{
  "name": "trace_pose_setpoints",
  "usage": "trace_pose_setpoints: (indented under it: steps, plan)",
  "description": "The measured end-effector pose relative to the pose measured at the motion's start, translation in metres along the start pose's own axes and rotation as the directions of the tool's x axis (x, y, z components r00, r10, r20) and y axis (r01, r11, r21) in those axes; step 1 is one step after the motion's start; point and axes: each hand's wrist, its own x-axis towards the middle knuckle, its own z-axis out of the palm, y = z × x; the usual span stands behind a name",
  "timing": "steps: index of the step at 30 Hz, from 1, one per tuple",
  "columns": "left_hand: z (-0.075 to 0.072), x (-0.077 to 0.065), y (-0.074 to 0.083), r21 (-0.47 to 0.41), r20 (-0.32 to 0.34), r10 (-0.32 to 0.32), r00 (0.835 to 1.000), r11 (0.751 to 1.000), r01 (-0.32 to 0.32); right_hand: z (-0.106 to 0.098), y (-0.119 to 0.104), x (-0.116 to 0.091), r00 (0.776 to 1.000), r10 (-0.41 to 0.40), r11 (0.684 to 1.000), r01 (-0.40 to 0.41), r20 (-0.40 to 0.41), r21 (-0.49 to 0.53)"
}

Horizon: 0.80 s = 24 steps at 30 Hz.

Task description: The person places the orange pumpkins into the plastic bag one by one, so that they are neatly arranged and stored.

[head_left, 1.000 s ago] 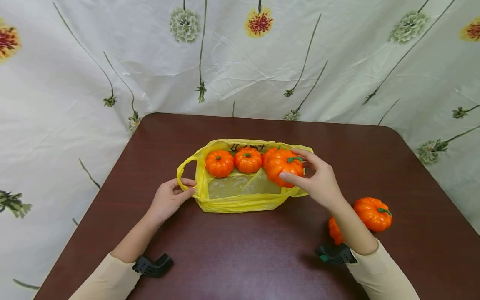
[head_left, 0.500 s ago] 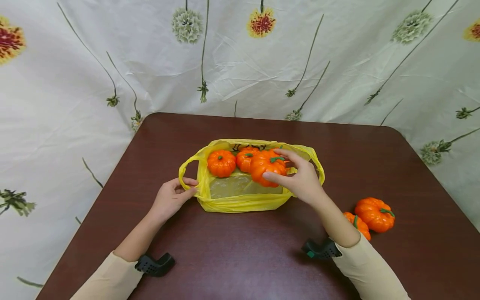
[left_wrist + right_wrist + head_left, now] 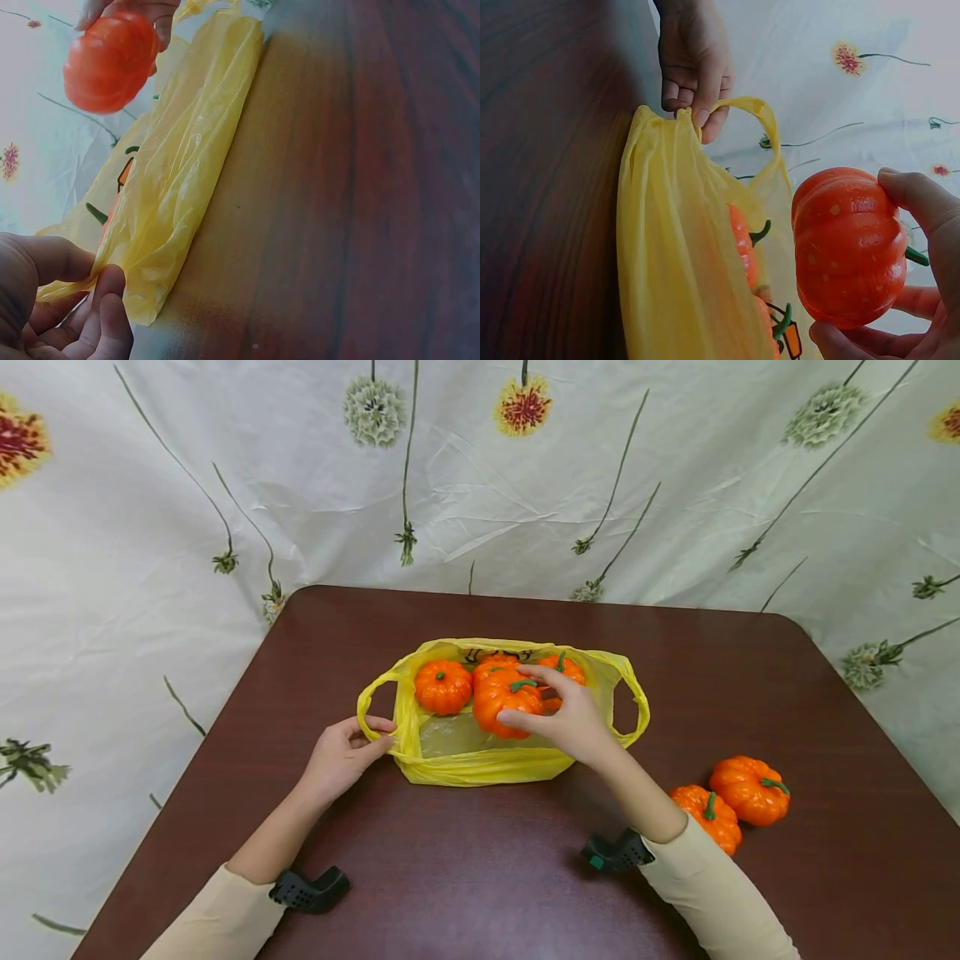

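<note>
A yellow plastic bag (image 3: 487,768) lies with its mouth spread wide on the table. My left hand (image 3: 347,762) pinches the bag's left edge by its handle, thumb against fingers, as the left wrist view also shows. In my right hand (image 3: 566,718) is an orange toy pumpkin (image 3: 504,703) with a green stem, gripped between thumb and fingers over the bag's opening. Inside the bag sit a left pumpkin (image 3: 442,687), a middle pumpkin (image 3: 495,662) partly covered by the held one, and a right pumpkin (image 3: 564,668) partly behind my right fingers.
Two more pumpkins, a nearer one (image 3: 708,817) and a farther one (image 3: 750,789), rest on the dark brown table (image 3: 465,877) beside my right forearm. A white floral cloth (image 3: 480,477) hangs behind the table's far edge. Each wrist wears a black device.
My right hand has carried its pumpkin leftward across the bag's opening, uncovering the right handle and the pumpkin at that end. My left hand keeps its hold on the bag.
</note>
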Motion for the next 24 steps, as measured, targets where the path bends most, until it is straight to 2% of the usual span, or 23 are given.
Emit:
trace_pose_setpoints:
  steps: [14,24]
  plan:
    - [-0.001,-0.001,0.001,0.017,-0.008,-0.005,1.000,1.000,0.005,0.034,0.002,0.014,0.998,-0.034,0.999,0.035,0.049,-0.014]
    - [0.000,-0.002,0.002,0.006,0.002,0.004,1.000,1.000,-0.004,0.057,0.001,0.018,0.996,-0.003,0.998,0.009,0.084,-0.062]
